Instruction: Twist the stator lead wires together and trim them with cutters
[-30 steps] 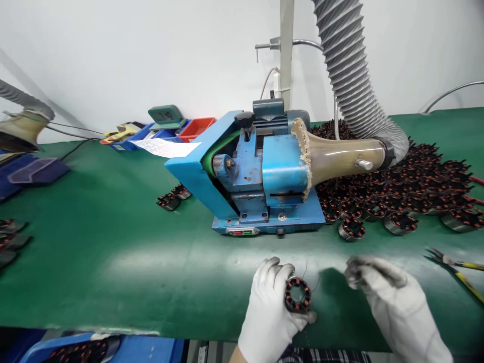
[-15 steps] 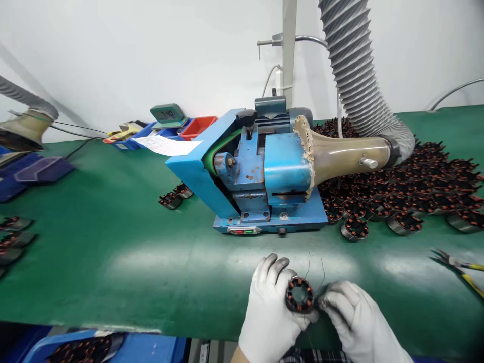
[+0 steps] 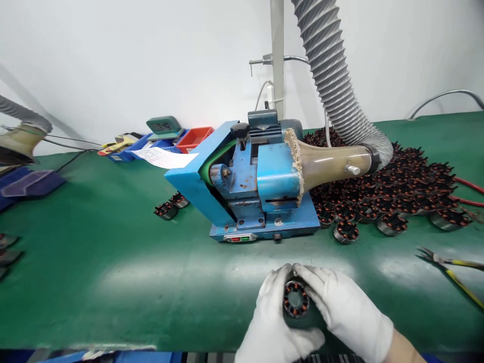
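A small ring-shaped motor stator (image 3: 297,299) with copper windings is held low over the front of the bench, its open ring facing me. My left hand (image 3: 273,318), in a white glove with darkened fingertips, closes round its left side, with the thumb below. On the upper right, my gloved right hand (image 3: 336,307) curls its fingers against the stator's rim. The fingertips of both hands meet just above it. The thin lead wires are mostly hidden behind the fingers.
A blue belt-driven machine (image 3: 245,186) stands ahead, its nozzle joined to a grey hose (image 3: 333,75). Many stators (image 3: 393,191) crowd the right side. Pliers (image 3: 446,264) lie at right, two stators (image 3: 166,210) left of the machine. An orange bin (image 3: 194,138) stands behind.
My right hand has moved from the stator's lower right, by the wires, up to its top right edge. The long wires above the stator are now mostly covered. The view has shifted slightly.
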Tool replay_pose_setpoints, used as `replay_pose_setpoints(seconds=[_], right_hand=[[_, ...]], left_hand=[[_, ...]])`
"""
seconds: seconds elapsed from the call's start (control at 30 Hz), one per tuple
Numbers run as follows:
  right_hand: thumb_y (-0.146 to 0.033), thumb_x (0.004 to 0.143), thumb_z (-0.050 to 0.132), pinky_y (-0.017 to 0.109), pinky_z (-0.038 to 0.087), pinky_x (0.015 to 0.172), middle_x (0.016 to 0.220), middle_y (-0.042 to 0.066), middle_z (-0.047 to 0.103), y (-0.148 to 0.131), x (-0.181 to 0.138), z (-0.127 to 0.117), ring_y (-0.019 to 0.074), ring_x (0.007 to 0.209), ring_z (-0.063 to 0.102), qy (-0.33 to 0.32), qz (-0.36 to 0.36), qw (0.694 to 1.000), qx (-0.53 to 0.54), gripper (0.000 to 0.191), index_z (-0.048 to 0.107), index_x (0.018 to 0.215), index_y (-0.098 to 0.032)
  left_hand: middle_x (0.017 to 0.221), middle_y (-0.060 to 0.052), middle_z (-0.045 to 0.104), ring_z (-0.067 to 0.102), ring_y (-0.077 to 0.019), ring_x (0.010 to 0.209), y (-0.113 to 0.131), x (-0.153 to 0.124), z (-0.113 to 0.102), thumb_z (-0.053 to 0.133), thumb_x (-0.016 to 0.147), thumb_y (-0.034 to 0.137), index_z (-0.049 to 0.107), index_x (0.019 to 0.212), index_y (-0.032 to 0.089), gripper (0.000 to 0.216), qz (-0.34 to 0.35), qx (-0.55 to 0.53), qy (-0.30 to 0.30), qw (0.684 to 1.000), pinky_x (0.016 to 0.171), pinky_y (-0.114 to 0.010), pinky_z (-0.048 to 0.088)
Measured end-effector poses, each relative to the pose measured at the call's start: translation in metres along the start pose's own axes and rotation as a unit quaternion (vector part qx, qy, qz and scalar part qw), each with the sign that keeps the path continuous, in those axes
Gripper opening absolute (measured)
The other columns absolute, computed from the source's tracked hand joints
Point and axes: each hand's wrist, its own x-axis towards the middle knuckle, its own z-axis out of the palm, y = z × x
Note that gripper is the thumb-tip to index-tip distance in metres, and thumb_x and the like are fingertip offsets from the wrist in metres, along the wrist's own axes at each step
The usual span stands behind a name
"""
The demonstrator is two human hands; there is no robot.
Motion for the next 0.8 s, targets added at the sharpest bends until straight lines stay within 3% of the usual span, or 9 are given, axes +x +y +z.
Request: replay_pose_setpoints(seconds=[0.13,0.27,0.33,0.4,0.47,0.57,0.63,0.7,0.8], right_hand=[[-0.009,0.082,0.038,0.039,0.053,0.058,0.069,0.007,0.064,-0.003,-0.008,0.009,0.0234,0.061,0.06,0.009,0.029,0.999,-0.029,0.027,0.063,0.088,-0.016],[-0.008,0.083,0.037,0.035,0.051,0.052,0.063,0.006,0.06,0.006,-0.028,0.006,0.0208,0.055,0.058,0.06,0.056,0.995,-0.049,0.025,0.06,0.08,-0.016],[-0.009,0.084,0.038,0.034,0.052,0.057,0.068,0.007,0.062,0.009,-0.032,0.006,0.0201,0.061,0.06,0.066,0.066,0.996,-0.016,0.022,0.059,0.085,-0.016],[-0.009,0.084,0.039,0.035,0.053,0.064,0.075,0.007,0.064,0.011,-0.031,0.01,0.0203,0.068,0.062,0.065,0.07,0.995,0.023,0.022,0.059,0.091,-0.017],[-0.01,0.084,0.041,0.035,0.054,0.067,0.078,0.007,0.066,0.012,-0.026,0.017,0.0201,0.071,0.063,0.057,0.081,0.993,0.059,0.022,0.059,0.093,-0.018],[-0.013,0.085,0.043,0.035,0.054,0.072,0.085,0.007,0.068,0.013,-0.019,0.027,0.0199,0.077,0.064,0.054,0.11,0.987,0.104,0.02,0.059,0.095,-0.02],[-0.015,0.086,0.043,0.036,0.054,0.075,0.089,0.007,0.069,0.014,-0.016,0.03,0.0203,0.081,0.065,0.071,0.117,0.984,0.117,0.02,0.059,0.097,-0.019],[-0.015,0.086,0.043,0.036,0.054,0.076,0.089,0.007,0.069,0.014,-0.014,0.029,0.0203,0.082,0.065,0.077,0.122,0.981,0.129,0.02,0.059,0.097,-0.019],[-0.016,0.086,0.045,0.035,0.054,0.076,0.088,0.007,0.069,0.014,-0.01,0.022,0.0199,0.081,0.065,0.058,0.141,0.977,0.147,0.018,0.061,0.093,-0.019]], left_hand=[[0.105,-0.011,0.061,0.057,-0.0333,0.103,0.0,0.004,0.007,0.068,0.051,0.014,0.042,0.118,0.02,0.072,0.08,0.089,0.055,0.991,0.094,-0.062,0.041],[0.092,-0.005,0.061,0.06,-0.0269,0.094,0.0,0.007,-0.013,0.064,0.06,0.008,0.046,0.105,0.025,0.051,0.101,0.129,0.028,0.986,0.094,-0.061,0.041],[0.099,-0.007,0.058,0.055,-0.0318,0.104,0.0,0.007,-0.017,0.071,0.055,0.016,0.042,0.114,0.024,0.066,0.092,0.124,0.011,0.988,0.094,-0.063,0.04],[0.114,-0.013,0.051,0.045,-0.0384,0.117,-0.001,0.007,-0.014,0.079,0.042,0.025,0.033,0.126,0.02,0.096,0.085,0.1,-0.008,0.991,0.095,-0.062,0.04],[0.125,-0.017,0.044,0.039,-0.0399,0.122,-0.002,0.01,-0.011,0.082,0.036,0.029,0.024,0.132,0.02,0.113,0.109,0.08,-0.037,0.99,0.096,-0.06,0.04],[0.127,-0.015,0.046,0.044,-0.0351,0.12,0.001,0.02,-0.011,0.085,0.041,0.027,0.026,0.13,0.024,0.107,0.124,0.065,-0.081,0.987,0.098,-0.056,0.041],[0.12,-0.012,0.052,0.048,-0.0328,0.117,0.003,0.027,-0.016,0.085,0.044,0.025,0.036,0.123,0.024,0.093,0.089,0.057,-0.101,0.989,0.097,-0.054,0.042],[0.12,-0.013,0.051,0.046,-0.0348,0.118,0.005,0.031,-0.023,0.086,0.04,0.027,0.041,0.121,0.022,0.093,0.054,0.05,-0.132,0.989,0.098,-0.055,0.04],[0.14,-0.021,0.029,0.031,-0.0413,0.129,0.006,0.034,-0.034,0.086,0.033,0.029,0.032,0.133,0.019,0.115,-0.006,0.044,-0.174,0.984,0.101,-0.058,0.035]])
